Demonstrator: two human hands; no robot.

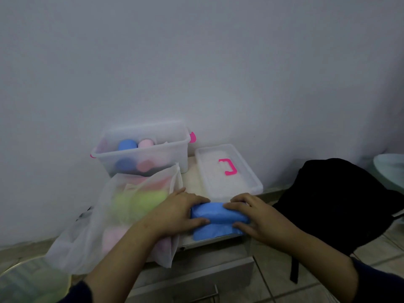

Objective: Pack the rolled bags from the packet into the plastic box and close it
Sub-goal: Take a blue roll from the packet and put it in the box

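Note:
A blue bag, partly rolled, lies on the low cabinet top near its front edge. My left hand presses its left end and my right hand grips its right end. The clear plastic box with pink clips stands open at the back by the wall, holding blue and pink rolled bags. Its clear lid with a pink handle lies upside down to the right of it. The translucent white packet sags at the left, with green and pink rolls inside.
A black backpack stands on the tiled floor to the right. A white wall rises right behind the box. A glass tabletop shows at the bottom left, and a pale bowl-like object sits at the far right edge.

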